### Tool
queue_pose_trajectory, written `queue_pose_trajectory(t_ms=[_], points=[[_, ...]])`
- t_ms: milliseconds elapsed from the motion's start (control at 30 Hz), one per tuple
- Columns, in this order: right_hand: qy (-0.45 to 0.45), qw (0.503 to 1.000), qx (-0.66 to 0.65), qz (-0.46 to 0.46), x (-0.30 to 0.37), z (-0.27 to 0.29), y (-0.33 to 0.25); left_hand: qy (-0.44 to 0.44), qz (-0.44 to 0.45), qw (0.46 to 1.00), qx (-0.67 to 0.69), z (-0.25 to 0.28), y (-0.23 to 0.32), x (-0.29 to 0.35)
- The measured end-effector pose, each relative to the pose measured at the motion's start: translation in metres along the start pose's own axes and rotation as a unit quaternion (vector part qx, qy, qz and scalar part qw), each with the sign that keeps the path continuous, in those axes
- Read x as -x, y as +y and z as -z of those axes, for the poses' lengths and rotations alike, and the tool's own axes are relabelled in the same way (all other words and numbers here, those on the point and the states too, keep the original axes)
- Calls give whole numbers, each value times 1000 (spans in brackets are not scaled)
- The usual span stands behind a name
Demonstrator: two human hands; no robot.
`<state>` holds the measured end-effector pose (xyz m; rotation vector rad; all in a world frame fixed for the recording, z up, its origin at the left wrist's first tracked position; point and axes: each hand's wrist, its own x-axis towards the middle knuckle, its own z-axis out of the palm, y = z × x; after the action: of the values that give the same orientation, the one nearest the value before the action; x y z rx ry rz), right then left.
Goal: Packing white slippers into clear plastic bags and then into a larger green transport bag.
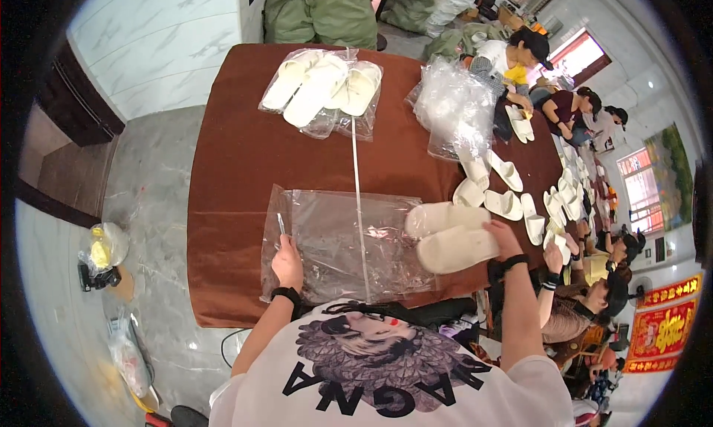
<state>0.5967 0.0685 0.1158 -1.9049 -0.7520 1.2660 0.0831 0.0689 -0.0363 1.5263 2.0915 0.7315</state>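
My right hand grips a pair of white slippers by one end, side by side over the right end of a clear plastic bag. The bag lies flat on the brown tablecloth before me. At its left edge my left hand is closed round a thin, pen-like silvery tool that points away from me; its exact kind does not show. Toward the table's far end lie white slippers in clear bags.
A heap of clear plastic bags sits at the far right. Loose white slippers spread along the right side, where several people sit at work. A pale strip runs down the brown cloth. Green sacks stand behind the table.
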Motion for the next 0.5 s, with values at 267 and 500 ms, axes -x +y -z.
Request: queue_pose_trajectory(t_ms=[267, 500], points=[[293, 737, 561, 236, -54, 173, 64, 12, -26, 1000, 9, -7, 11, 1], [328, 903, -6, 279, -154, -18, 24, 44, -30, 999, 11, 4, 11, 4]])
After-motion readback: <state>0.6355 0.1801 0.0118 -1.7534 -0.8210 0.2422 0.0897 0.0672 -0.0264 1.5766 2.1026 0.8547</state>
